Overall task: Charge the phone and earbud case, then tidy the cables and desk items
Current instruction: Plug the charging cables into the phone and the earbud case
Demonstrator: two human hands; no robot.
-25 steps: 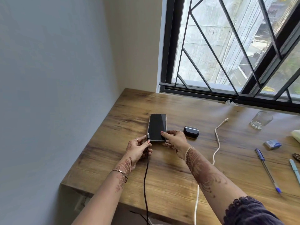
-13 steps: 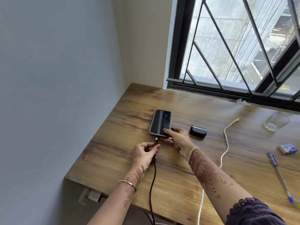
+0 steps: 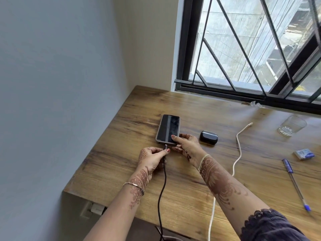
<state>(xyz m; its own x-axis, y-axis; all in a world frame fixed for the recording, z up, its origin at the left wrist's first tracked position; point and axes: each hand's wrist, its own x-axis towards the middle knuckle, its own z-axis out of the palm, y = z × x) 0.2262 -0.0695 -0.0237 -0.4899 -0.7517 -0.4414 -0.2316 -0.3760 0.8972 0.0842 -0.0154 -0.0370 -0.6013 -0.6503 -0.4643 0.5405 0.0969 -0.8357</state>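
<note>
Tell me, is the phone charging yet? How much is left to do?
Nothing looks finished. The left hand holds the black cable plug at the phone, steadied by the right hand. Left: the earbud case, the white cable, then tidying the pen.

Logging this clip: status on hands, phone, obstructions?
Left hand pinching black cable plug at phone port. Right hand steadying phone. Nothing in the way.

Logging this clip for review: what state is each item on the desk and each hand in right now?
phone: flat, screen dark, steadied by the right hand.
black cable: plug at the phone's port, pinched by the left hand; whether seated, unclear.
earbud case: closed, no cable attached.
white cable: loose, end free.
glass: upright, looks empty.
pen: lying flat.
</note>
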